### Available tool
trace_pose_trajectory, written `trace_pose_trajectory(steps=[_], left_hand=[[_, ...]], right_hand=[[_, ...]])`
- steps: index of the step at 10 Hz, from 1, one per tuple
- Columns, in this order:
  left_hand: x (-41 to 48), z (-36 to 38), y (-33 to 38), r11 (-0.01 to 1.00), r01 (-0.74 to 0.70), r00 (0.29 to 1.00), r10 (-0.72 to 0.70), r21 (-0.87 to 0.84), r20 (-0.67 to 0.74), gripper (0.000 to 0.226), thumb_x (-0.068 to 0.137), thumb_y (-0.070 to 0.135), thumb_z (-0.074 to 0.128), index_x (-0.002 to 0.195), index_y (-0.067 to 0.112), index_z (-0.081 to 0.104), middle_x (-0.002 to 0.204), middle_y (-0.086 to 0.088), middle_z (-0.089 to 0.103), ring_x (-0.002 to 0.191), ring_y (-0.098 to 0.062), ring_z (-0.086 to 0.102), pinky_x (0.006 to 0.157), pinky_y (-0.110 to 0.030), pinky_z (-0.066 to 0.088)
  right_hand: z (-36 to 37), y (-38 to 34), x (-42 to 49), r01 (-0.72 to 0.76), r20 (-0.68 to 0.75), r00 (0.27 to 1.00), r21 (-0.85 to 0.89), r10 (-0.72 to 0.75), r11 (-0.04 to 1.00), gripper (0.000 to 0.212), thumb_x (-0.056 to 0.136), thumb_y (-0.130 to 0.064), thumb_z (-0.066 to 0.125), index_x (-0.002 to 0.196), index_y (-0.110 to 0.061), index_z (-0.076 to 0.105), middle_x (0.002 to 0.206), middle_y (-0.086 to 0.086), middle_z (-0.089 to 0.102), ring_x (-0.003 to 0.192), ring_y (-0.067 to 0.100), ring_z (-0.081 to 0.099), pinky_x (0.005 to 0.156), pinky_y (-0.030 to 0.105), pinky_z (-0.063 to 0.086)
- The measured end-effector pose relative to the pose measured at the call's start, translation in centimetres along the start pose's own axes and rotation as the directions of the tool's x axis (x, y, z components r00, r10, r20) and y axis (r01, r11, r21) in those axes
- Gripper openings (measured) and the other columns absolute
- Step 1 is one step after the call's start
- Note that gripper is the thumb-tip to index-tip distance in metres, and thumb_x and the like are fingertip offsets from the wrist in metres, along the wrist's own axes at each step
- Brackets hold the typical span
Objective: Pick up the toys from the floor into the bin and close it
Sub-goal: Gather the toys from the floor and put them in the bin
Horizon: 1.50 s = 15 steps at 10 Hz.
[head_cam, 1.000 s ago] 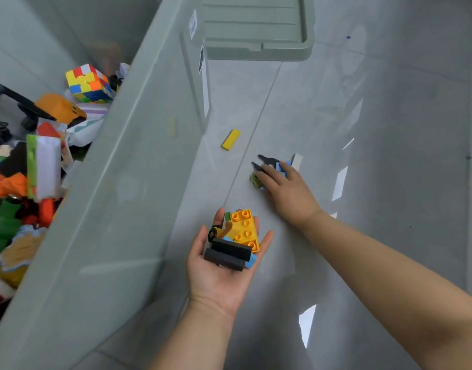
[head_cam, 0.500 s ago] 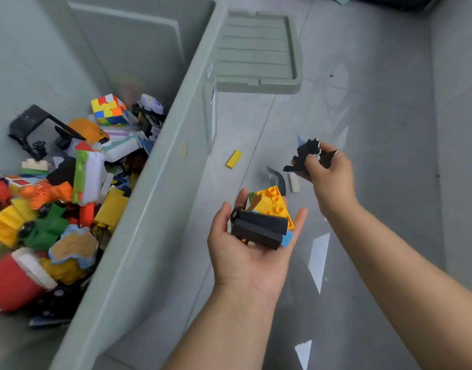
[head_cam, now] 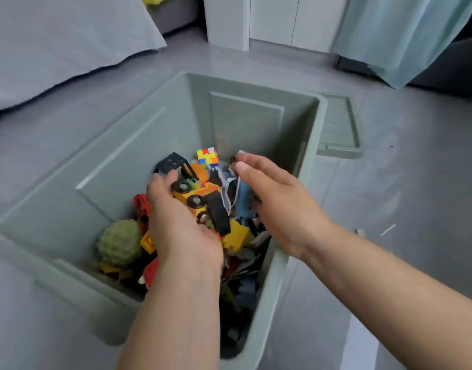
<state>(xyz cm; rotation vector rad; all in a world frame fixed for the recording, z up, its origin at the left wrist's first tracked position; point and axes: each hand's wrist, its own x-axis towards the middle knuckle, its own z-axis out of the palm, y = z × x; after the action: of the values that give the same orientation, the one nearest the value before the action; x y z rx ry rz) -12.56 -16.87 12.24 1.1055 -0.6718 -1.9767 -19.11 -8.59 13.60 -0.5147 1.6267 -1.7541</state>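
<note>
**Status.** Half a second ago both hands were over the floor to the right of the bin, and the view took in loose pieces lying there. Both hands are now above the open bin (head_cam: pixel 319 108).

**Left hand.** The left hand (head_cam: pixel 181 231) is tipped inward, its fingers curled round the yellow and black toy pieces (head_cam: pixel 202 202). The pieces are still in the palm, directly above the toy pile.

**Right hand.** The right hand (head_cam: pixel 280 204) hangs over the right side of the pile, thumb and forefinger close together. Motion blur hides whether the small dark pieces are still pinched or already dropped.

**Contents.** A colour cube (head_cam: pixel 207 155) lies at the far side of the pile and a green plush ball (head_cam: pixel 120 243) at the near left.

**Task implication.** This handful is at the drop point, so release is judged to be the step in hand. The lid (head_cam: pixel 339 126) lies flat on the floor (head_cam: pixel 416 188) to the far right of the bin, so closing is not yet done. The floor patch that held the loose pieces is out of view.
</note>
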Motion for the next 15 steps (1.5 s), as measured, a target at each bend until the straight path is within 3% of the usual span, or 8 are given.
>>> trace_pose_trajectory(steps=[3,4,5,6,8,11,13,15], left_hand=[[-3.8,2.7,-2.2,0.987,-0.086,0.979,0.059,0.133,0.196,0.027,0.093,0.032,0.042,0.097,0.023,0.067,0.100,0.006,0.072,0.095,-0.001,0.063,0.079,-0.016,0.042],[-7.2,4.8,-6.3,0.977,0.178,0.900,-0.210,0.117,0.381,0.024,0.095,0.027,0.044,0.091,0.019,0.067,0.081,0.003,0.072,0.083,-0.009,0.067,0.078,-0.022,0.051],[-10.2,5.2,-12.3,0.894,0.324,0.799,-0.433,0.308,0.417,0.022,0.095,0.027,0.045,0.093,0.019,0.066,0.079,0.003,0.072,0.081,-0.011,0.067,0.081,-0.025,0.051],[-10.3,3.3,-18.4,0.798,0.372,0.795,-0.538,0.475,0.281,0.015,0.095,0.023,0.048,0.096,0.019,0.063,0.084,0.000,0.071,0.086,-0.015,0.066,0.085,-0.026,0.049],[-6.7,0.9,-25.3,0.691,0.282,0.887,-0.452,0.666,0.092,0.017,0.096,0.010,0.044,0.094,0.024,0.053,0.092,-0.002,0.063,0.086,-0.013,0.059,0.085,-0.024,0.043],[-1.0,0.5,-27.5,0.735,0.563,0.802,-0.596,0.378,-0.035,0.042,0.098,0.033,0.037,0.135,0.016,0.042,0.130,-0.008,0.053,0.124,-0.027,0.047,0.103,-0.035,0.033],[-1.0,-0.4,-28.2,0.712,0.624,0.762,-0.645,0.323,-0.050,0.048,0.099,0.038,0.033,0.140,0.014,0.037,0.133,-0.010,0.051,0.127,-0.029,0.045,0.105,-0.039,0.031],[-1.3,-1.1,-27.9,0.707,0.639,0.742,-0.670,0.303,0.000,0.046,0.097,0.040,0.037,0.135,0.015,0.042,0.133,-0.010,0.052,0.114,-0.029,0.051,0.102,-0.039,0.035]], right_hand=[[-6.7,-0.5,-0.2,0.098,-0.186,0.982,0.455,-0.013,0.885,0.028,0.095,-0.029,0.038,0.101,-0.018,0.062,0.104,-0.001,0.068,0.098,0.011,0.063,0.093,0.026,0.049],[-14.8,2.3,0.3,0.164,-0.538,0.842,0.322,0.037,0.932,0.014,0.093,-0.018,0.049,0.094,-0.016,0.063,0.086,-0.001,0.063,0.080,0.013,0.060,0.078,0.024,0.051],[-23.0,8.4,0.1,-0.200,-0.726,0.677,-0.027,0.119,0.979,0.017,0.088,-0.007,0.054,0.104,-0.009,0.060,0.078,0.000,0.054,0.076,0.017,0.050,0.065,0.022,0.043],[-27.4,15.0,-0.4,-0.563,-0.693,0.675,-0.266,0.251,0.782,0.037,0.084,-0.014,0.065,0.118,-0.005,0.055,0.104,0.012,0.058,0.084,0.022,0.052,0.070,0.028,0.042],[-26.4,19.6,3.2,-0.568,-0.541,0.822,-0.760,0.176,0.317,0.081,0.078,-0.053,0.063,0.137,-0.010,0.028,0.134,0.012,0.037,0.123,0.033,0.036,0.094,0.041,0.038],[-25.2,23.6,0.6,-0.237,-0.276,0.961,-0.855,-0.019,0.461,0.062,0.077,-0.017,0.059,0.134,-0.007,0.039,0.134,0.010,0.043,0.122,0.030,0.036,0.100,0.029,0.035],[-26.0,23.6,0.4,-0.078,-0.118,0.977,-0.974,-0.178,0.215,0.034,0.072,-0.025,0.048,0.094,-0.005,0.064,0.089,0.009,0.065,0.073,0.030,0.061,0.042,0.032,0.049],[-25.4,22.5,0.1,-0.306,-0.389,0.921,-0.769,-0.030,0.561,0.067,0.078,-0.020,0.061,0.138,-0.009,0.033,0.122,0.007,0.050,0.111,0.022,0.046,0.090,0.027,0.040]])
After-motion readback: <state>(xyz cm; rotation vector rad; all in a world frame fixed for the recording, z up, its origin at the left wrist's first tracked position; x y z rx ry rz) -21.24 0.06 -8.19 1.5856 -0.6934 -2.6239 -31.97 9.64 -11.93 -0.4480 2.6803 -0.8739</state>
